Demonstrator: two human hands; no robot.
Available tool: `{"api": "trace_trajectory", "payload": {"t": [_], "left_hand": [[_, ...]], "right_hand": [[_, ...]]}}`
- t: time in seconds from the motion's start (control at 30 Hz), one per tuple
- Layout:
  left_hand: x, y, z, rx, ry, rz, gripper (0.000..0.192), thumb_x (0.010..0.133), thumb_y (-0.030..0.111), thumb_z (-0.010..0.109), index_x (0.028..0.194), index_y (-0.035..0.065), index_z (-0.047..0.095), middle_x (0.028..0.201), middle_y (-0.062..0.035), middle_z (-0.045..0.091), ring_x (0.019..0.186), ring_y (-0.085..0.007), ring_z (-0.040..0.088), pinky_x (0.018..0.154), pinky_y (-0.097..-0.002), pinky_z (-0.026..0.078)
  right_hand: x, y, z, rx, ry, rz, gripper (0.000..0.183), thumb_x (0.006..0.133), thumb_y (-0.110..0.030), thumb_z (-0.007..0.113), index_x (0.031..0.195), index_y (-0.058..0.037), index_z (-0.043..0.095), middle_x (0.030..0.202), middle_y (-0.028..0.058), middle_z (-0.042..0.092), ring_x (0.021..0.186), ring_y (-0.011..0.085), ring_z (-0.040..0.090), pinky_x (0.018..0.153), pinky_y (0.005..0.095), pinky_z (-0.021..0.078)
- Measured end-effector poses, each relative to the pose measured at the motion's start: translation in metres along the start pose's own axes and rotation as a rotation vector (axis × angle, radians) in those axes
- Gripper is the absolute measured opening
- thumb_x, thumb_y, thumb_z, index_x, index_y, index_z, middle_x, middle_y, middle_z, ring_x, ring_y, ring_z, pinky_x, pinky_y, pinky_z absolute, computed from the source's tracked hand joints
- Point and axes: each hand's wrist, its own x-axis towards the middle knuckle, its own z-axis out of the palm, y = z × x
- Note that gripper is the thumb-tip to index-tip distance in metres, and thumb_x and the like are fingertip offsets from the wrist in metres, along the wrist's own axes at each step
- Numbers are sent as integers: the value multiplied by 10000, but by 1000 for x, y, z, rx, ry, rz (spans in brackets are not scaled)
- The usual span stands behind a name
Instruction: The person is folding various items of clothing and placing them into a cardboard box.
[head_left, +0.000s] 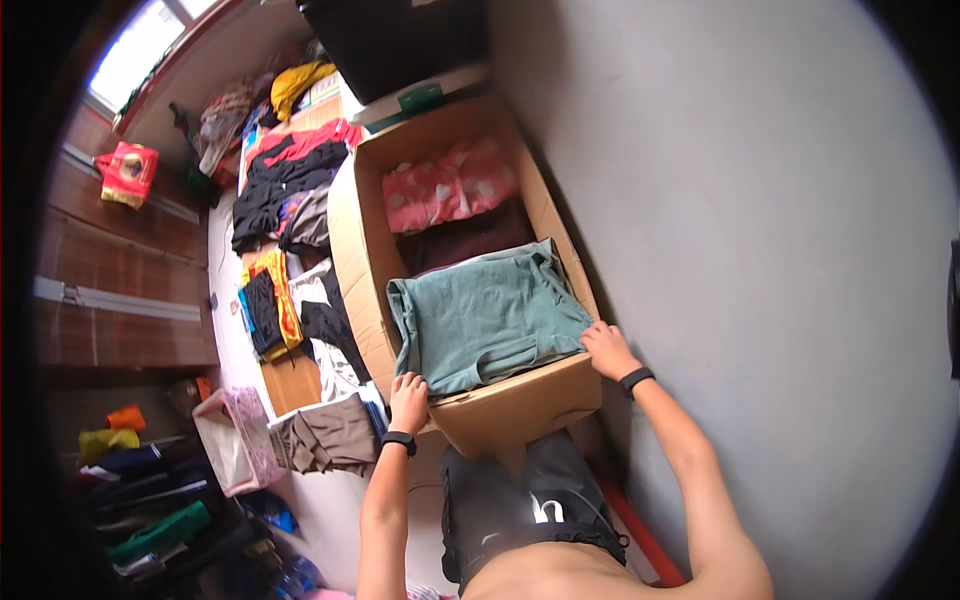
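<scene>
A folded grey-green garment (487, 319) lies spread across the near end of an open cardboard box (517, 409). My left hand (409, 401) holds its near left corner at the box's rim. At the opposite near corner, my right hand (609, 351) has its fingers on the garment's edge; the fingertips are partly hidden. Deeper in the box, a dark maroon cloth (465, 236) shows beyond the green garment. A pink fabric with pale spots (450, 184) lies folded at the far end.
Left of the box, clothes cover a low wooden surface (292, 386), among them black garments (289, 176) and folded brown trousers (326, 435). A pink-and-white fabric bin (238, 442) stands nearby. A black container (397, 45) is beyond the box; a grey wall (757, 225) rises at right.
</scene>
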Motion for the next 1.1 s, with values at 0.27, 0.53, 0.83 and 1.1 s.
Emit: {"api": "trace_trajectory", "payload": {"t": [0.27, 0.53, 0.83, 1.1], "left_hand": [[4, 15, 9, 11, -366, -4, 175, 701, 197, 499, 694, 79, 628, 788, -59, 605, 860, -214, 533, 791, -335, 382], [74, -1, 8, -565, -507, -335, 328, 780, 355, 546, 781, 33, 606, 791, -178, 609, 799, -347, 572, 720, -418, 443], [52, 23, 40, -491, -411, -229, 390, 702, 394, 635, 943, 90, 591, 984, -122, 520, 941, -301, 469, 781, -385, 410], [47, 2, 17, -261, -560, 54, 395, 758, 446, 563, 1004, 140, 610, 1107, -88, 534, 925, -255, 507, 740, -390, 416]], "right_hand": [[23, -14, -2, -27, -420, 187, 224, 754, -135, 479, 913, -75, 625, 870, 77, 603, 982, 213, 510, 972, 564, 178], [80, -49, 9, 750, -111, 374, 247, 747, -161, 560, 983, -87, 573, 1033, 137, 533, 1000, 260, 482, 845, 444, 346], [91, 31, 46, 559, -47, 729, 525, 725, -145, 561, 1208, -62, 375, 1044, 179, 526, 975, 332, 502, 823, 408, 408], [99, -24, 11, 169, -315, 567, 532, 759, -156, 509, 1247, -43, 332, 984, 195, 535, 838, 358, 562, 734, 421, 458]]}}
